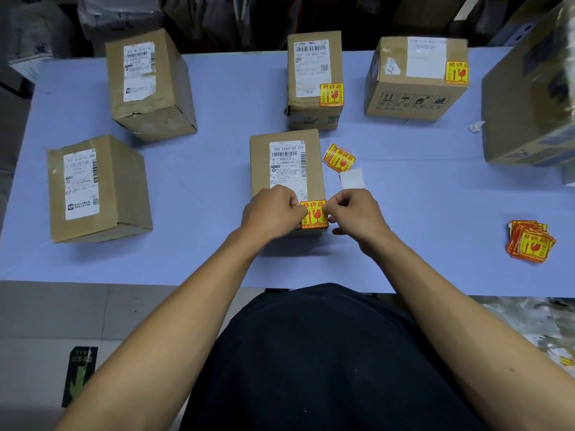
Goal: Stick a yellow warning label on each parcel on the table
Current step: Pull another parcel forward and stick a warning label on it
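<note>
Six parcels stand on the desk [217, 169], the sixth [535, 98], far to the right of the hands, cut off by the picture's edge and blurred. Both hands meet on the nearest parcel [286, 169]: the left hand [272, 211] and right hand [353, 211] have curled fingers that pinch the side edges of a yellow label [314, 214] lying on the parcel's near right corner. Their fingertips hide part of the label, so whether it is fully stuck down cannot be told.

Two parcels beyond the hands already bear a label: the middle one [314, 79] and the one to its right [417, 79]. Two parcels left of the hands, one far [149, 85] and one near [96, 188], show only white shipping slips.

Just beyond the right hand lie two loose labels [340, 158], overlapping, and a white backing square [351, 178]. Well to the right of the right hand sits a label stack [530, 241]; its count cannot be made out. A small white scrap [476, 126] lies beside the cut-off parcel.
</note>
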The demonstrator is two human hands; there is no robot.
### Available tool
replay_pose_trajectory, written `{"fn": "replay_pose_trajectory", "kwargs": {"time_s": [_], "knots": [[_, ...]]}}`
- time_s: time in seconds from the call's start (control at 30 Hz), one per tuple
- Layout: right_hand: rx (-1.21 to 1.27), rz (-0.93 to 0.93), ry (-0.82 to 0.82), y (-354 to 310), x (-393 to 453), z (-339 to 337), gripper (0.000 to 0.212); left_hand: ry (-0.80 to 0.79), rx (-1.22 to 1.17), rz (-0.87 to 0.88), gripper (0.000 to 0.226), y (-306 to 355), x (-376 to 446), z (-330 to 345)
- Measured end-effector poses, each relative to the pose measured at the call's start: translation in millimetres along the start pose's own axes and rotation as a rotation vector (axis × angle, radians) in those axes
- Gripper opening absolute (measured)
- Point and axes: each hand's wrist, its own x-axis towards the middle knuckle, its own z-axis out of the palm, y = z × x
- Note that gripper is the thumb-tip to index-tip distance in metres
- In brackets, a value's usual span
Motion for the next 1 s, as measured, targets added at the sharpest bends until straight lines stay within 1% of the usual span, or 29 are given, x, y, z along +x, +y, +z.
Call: {"fn": "replay_pose_trajectory", "kwargs": {"time_s": [0.3,0.4,0.47,0.53,0.6,0.63,0.67,0.73,0.77,0.93,1.0], "knots": [[0.005,0.015,0.007,1.4,1.0,-1.0,0.01,0.064,0.082,0.001,0.018,4.0,-1.0,3.5],[0.016,0.013,-0.002,2.7,1.0,-1.7,0.006,0.1,0.17,0.009,0.019,6.0,-0.7,3.3],[0.012,0.018,0.0,7.0,3.0,-2.2,0.006,0.163,0.256,0.034,0.025,3.7,-2.1,2.6],[0.02,0.021,-0.009,12.0,5.8,-0.6,0.02,0.269,0.292,0.104,0.038,-6.7,-4.1,4.1],[0.023,0.024,-0.045,13.0,6.8,4.2,0.042,0.358,0.287,0.195,0.055,-21.7,-5.0,10.8],[0.021,0.023,-0.071,12.4,6.9,8.4,0.052,0.364,0.272,0.199,0.063,-28.3,-4.9,15.1],[0.026,0.012,-0.097,11.4,6.2,13.7,0.058,0.34,0.241,0.169,0.069,-33.4,-4.9,19.8],[0.055,-0.033,-0.132,10.8,4.0,23.7,0.056,0.255,0.135,0.081,0.077,-38.5,-5.2,27.8],[0.068,-0.058,-0.146,12.7,2.7,26.7,0.053,0.227,0.087,0.065,0.078,-40.1,-5.3,31.2],[0.036,-0.123,-0.284,25.8,-4.6,18.0,0.047,0.219,-0.002,0.103,0.079,-42.9,-7.0,34.6],[0.014,-0.129,-0.318,28.2,-2.7,13.3,0.053,0.226,-0.014,0.116,0.079,-44.3,-6.3,33.4]]}}
